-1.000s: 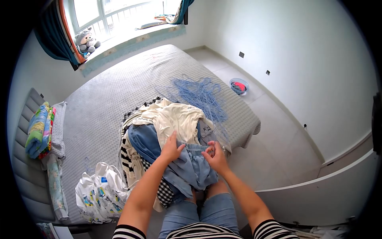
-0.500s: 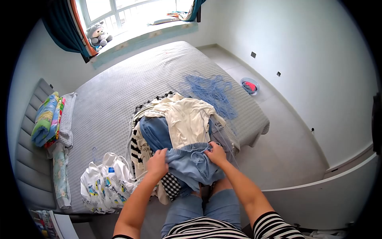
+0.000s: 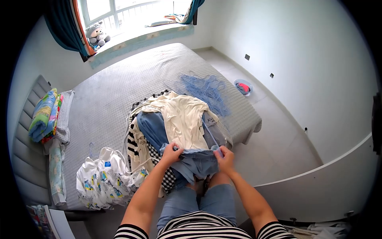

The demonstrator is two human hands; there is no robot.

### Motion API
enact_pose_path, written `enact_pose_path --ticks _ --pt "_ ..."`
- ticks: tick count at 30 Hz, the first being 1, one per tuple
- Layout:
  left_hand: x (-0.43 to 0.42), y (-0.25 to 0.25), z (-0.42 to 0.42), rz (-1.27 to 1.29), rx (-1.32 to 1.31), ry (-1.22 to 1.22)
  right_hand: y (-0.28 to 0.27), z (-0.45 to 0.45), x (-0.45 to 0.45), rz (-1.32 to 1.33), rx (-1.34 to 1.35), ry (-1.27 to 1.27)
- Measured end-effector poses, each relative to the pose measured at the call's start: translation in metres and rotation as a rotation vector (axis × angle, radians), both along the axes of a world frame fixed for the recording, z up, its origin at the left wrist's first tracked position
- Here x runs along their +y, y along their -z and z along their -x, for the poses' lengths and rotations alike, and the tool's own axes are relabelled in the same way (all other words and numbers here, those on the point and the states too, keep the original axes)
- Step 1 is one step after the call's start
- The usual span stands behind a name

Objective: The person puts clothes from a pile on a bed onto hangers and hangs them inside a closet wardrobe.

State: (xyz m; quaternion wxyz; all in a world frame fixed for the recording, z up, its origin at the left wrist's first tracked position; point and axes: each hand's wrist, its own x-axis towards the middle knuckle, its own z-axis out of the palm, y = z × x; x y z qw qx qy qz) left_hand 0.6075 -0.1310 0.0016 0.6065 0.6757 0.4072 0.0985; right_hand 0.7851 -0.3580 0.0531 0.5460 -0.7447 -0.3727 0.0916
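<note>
Between my two hands hang light blue denim shorts (image 3: 199, 165) with an elastic waistband, held in front of my thighs. My left hand (image 3: 172, 154) is closed on one side of the waistband. The other side is gripped by my right hand (image 3: 225, 159), where a blue strip, perhaps the drawstring or a hanger, shows by the fingers. Just beyond the shorts, a cream top (image 3: 181, 119) lies on a heap of clothes. Blue denim (image 3: 153, 127) and a black-and-white striped garment (image 3: 132, 145) show beneath it.
A grey-covered bed (image 3: 107, 95) bears a tangle of blue hangers (image 3: 207, 89), a white printed garment (image 3: 105, 179) and folded bedding (image 3: 43, 115). A basin (image 3: 243, 87) stands on the floor to the right. A curved white panel (image 3: 310, 195) is near my right side.
My hands have shifted along the waistband and now hold it stretched more level. The shorts' front drawstring has turned out of sight. The view has shifted slightly.
</note>
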Motion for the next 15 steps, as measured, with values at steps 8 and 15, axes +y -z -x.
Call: enact_pose_path --ticks 8,15 --pt "-0.029 -0.043 0.055 -0.200 -0.289 0.060 -0.028 0.004 -0.010 0.033 0.045 -0.151" --pt "-0.032 -0.041 0.032 -0.245 -0.485 0.033 -0.038 0.059 0.013 0.236 -0.286 -0.383"
